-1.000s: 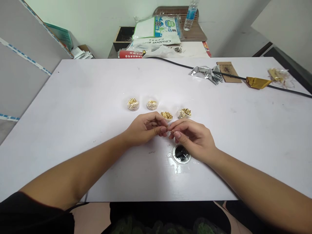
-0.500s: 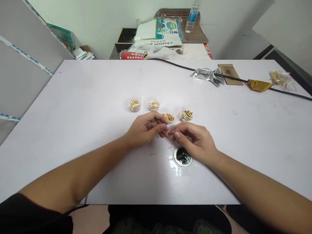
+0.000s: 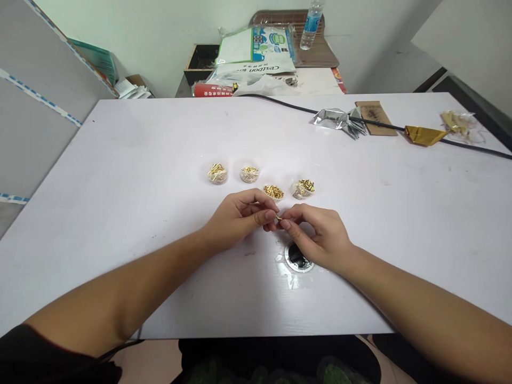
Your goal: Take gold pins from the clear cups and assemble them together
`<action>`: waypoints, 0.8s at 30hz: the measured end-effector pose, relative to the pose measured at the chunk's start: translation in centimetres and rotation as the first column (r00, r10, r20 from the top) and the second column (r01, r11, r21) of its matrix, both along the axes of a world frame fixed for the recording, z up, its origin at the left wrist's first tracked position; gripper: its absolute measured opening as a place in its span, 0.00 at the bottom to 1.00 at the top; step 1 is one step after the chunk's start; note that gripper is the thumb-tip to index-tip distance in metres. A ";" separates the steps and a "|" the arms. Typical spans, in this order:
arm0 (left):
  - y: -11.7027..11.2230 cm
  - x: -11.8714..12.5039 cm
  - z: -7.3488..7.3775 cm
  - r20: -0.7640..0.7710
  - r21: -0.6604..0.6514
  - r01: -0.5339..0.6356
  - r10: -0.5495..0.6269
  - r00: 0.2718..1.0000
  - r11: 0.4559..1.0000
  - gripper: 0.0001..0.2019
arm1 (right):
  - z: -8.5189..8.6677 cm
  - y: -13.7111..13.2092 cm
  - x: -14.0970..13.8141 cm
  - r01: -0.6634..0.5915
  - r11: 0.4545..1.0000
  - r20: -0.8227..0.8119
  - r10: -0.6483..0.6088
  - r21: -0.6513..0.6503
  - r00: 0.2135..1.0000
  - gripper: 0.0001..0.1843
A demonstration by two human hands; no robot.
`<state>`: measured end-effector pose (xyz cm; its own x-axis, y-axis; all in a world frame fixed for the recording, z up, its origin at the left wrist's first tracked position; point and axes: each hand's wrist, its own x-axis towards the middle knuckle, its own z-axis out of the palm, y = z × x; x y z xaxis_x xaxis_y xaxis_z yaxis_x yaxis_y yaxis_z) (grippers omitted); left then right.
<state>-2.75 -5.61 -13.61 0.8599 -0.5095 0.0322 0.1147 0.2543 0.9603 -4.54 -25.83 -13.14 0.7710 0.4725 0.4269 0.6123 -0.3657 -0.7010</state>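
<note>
Both hands meet over the middle of the white table (image 3: 120, 176). My left hand (image 3: 240, 218) and my right hand (image 3: 316, 234) each pinch thumb and fingers together, and a tiny gold pin (image 3: 279, 217) shows between the fingertips. Just beyond them stand several small clear cups of gold pins: far left cup (image 3: 217, 173), second cup (image 3: 250, 173), third cup (image 3: 273, 191), right cup (image 3: 303, 188). Under my right hand lies a round silver-rimmed dish (image 3: 296, 258) with dark contents.
A black cable (image 3: 460, 143) runs across the far right of the table, past crumpled silver foil (image 3: 340, 120), a brown card (image 3: 375, 117), a gold wrapper (image 3: 424, 135) and a clear bag (image 3: 460, 122). Behind the table sit bags, a box and a water bottle (image 3: 312, 21).
My two hands have drawn closer together until the fingertips touch around the small gold pin; my right hand shifted slightly left. The cups have not moved.
</note>
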 end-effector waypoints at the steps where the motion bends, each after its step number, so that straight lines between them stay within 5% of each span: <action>1: 0.0 0.0 0.0 -0.002 -0.003 0.006 -0.006 1.000 1.000 0.07 | 0.0 0.0 0.0 -0.007 1.000 -0.001 0.007 0.001 1.000 0.02; 24: 0.0 -0.1 0.3 0.006 0.031 -0.016 0.016 1.000 0.999 0.08 | 0.5 0.1 0.2 -0.026 0.999 0.036 0.025 0.023 0.999 0.03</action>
<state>-2.86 -5.64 -13.36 0.8677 -0.4967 0.0219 0.1049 0.2260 0.9685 -4.29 -25.76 -12.68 0.7430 0.4814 0.4651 0.6458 -0.3330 -0.6870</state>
